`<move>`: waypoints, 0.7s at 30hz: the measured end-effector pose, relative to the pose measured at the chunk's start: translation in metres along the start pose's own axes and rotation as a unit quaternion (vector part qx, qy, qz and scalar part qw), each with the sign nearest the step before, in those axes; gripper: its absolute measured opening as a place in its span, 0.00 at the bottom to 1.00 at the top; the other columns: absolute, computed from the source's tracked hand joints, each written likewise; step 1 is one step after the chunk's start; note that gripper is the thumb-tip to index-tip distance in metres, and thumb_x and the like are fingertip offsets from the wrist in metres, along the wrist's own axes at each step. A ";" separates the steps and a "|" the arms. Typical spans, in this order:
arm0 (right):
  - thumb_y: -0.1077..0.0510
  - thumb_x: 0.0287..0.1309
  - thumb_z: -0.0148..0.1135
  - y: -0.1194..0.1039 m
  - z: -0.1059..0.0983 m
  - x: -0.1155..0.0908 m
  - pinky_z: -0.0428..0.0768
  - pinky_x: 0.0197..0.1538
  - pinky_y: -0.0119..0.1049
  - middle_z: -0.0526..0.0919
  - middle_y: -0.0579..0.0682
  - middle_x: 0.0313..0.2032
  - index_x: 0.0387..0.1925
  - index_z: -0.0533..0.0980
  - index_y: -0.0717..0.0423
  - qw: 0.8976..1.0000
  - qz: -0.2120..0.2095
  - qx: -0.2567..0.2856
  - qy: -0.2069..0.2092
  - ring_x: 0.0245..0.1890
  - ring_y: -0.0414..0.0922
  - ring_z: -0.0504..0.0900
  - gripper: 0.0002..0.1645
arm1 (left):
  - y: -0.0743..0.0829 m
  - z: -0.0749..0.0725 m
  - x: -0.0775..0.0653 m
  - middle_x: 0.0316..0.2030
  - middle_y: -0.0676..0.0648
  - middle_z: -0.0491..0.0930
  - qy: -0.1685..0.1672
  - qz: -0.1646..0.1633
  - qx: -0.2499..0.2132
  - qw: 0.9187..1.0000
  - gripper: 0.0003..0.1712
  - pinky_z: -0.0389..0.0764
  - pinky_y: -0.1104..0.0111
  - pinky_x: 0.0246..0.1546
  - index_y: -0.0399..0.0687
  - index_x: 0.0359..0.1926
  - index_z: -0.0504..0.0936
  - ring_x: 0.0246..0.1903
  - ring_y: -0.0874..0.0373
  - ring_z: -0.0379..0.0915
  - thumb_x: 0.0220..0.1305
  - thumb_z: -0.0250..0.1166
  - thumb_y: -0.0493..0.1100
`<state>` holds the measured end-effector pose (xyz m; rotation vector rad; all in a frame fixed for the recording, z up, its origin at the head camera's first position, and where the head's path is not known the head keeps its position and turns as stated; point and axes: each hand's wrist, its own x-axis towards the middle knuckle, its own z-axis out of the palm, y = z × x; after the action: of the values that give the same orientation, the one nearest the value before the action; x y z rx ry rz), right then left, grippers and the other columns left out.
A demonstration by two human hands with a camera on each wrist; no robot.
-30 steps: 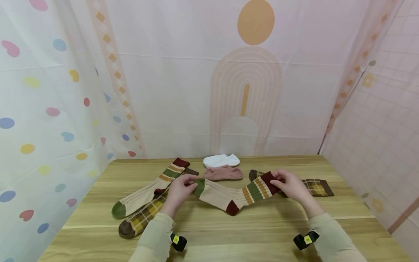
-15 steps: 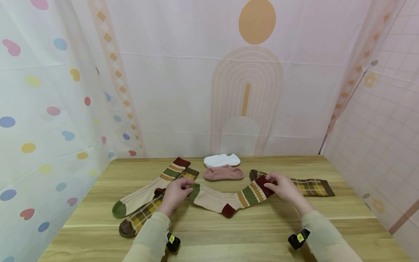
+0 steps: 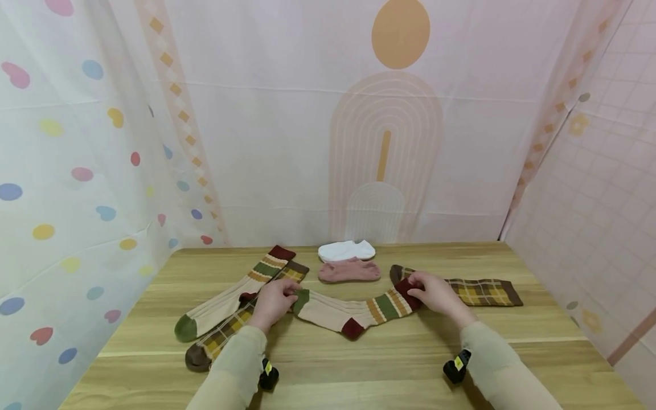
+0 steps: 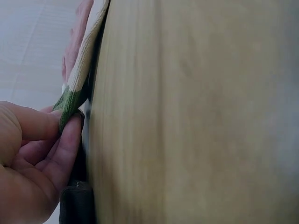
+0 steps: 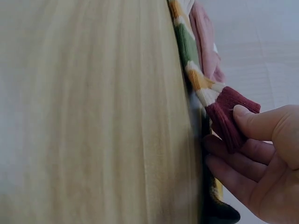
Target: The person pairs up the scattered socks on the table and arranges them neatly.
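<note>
A cream striped sock [image 3: 333, 315] with a green toe, dark red heel and dark red cuff stretches between my two hands, sagging slightly in the middle. My left hand [image 3: 273, 300] pinches the green toe [image 4: 70, 105] between thumb and fingers. At the other end my right hand [image 3: 435, 293] pinches the dark red cuff [image 5: 229, 116], thumb on top and fingers beneath. Left of my left hand lies a matching striped sock [image 3: 225, 307], partly over a brown and yellow plaid sock [image 3: 233, 330]. Behind my right hand another plaid sock [image 3: 484, 291] is partly hidden.
A pink ankle sock [image 3: 349, 270] lies near the back of the wooden table [image 3: 359, 376], with a white ankle sock [image 3: 346, 250] just behind it. Patterned curtains [image 3: 277, 159] hang at the back and on both sides.
Both hands have lowered the striped sock toward the table and shifted it a little to the left. My right hand has moved inward, bringing the hands slightly closer together.
</note>
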<state>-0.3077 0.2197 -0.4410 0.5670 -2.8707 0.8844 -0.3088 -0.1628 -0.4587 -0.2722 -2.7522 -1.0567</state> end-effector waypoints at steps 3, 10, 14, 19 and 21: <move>0.63 0.64 0.64 0.002 0.000 0.003 0.78 0.43 0.49 0.82 0.52 0.38 0.41 0.77 0.57 1.000 -0.002 -0.011 -0.004 0.39 0.50 0.80 0.05 | -0.001 0.000 0.003 0.32 0.47 0.84 -0.002 0.003 0.014 1.000 0.08 0.80 0.58 0.39 0.42 0.39 0.88 0.36 0.51 0.80 0.58 0.70 0.30; 0.62 0.64 0.64 0.003 0.001 0.010 0.78 0.42 0.48 0.83 0.52 0.38 0.41 0.78 0.57 0.999 0.002 -0.039 -0.011 0.37 0.49 0.80 0.05 | -0.001 0.000 0.010 0.32 0.48 0.83 -0.010 0.002 0.033 0.999 0.09 0.79 0.57 0.40 0.42 0.38 0.87 0.36 0.52 0.79 0.57 0.70 0.29; 0.61 0.63 0.65 0.003 0.002 0.014 0.76 0.38 0.46 0.82 0.49 0.35 0.37 0.77 0.55 0.998 0.011 -0.056 -0.010 0.33 0.45 0.77 0.04 | 0.002 -0.001 0.013 0.32 0.47 0.83 -0.007 0.014 0.055 0.998 0.08 0.79 0.56 0.39 0.41 0.37 0.87 0.36 0.51 0.79 0.56 0.71 0.29; 0.60 0.62 0.66 0.003 0.004 0.017 0.75 0.38 0.46 0.82 0.49 0.34 0.36 0.76 0.54 0.997 0.028 -0.075 -0.009 0.32 0.45 0.77 0.05 | 0.005 0.001 0.016 0.31 0.47 0.83 -0.001 0.018 0.082 0.996 0.07 0.80 0.56 0.39 0.42 0.35 0.86 0.35 0.51 0.79 0.55 0.71 0.29; 0.60 0.62 0.66 0.003 0.005 0.018 0.75 0.39 0.47 0.82 0.50 0.35 0.36 0.76 0.54 0.996 0.036 -0.080 -0.011 0.33 0.46 0.77 0.05 | 0.006 0.002 0.016 0.32 0.47 0.83 0.000 0.013 0.087 0.996 0.07 0.80 0.56 0.39 0.42 0.36 0.87 0.36 0.50 0.80 0.55 0.71 0.30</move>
<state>-0.3255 0.2135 -0.4430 0.4631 -2.9620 0.6531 -0.3232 -0.1550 -0.4528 -0.2819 -2.8107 -0.8028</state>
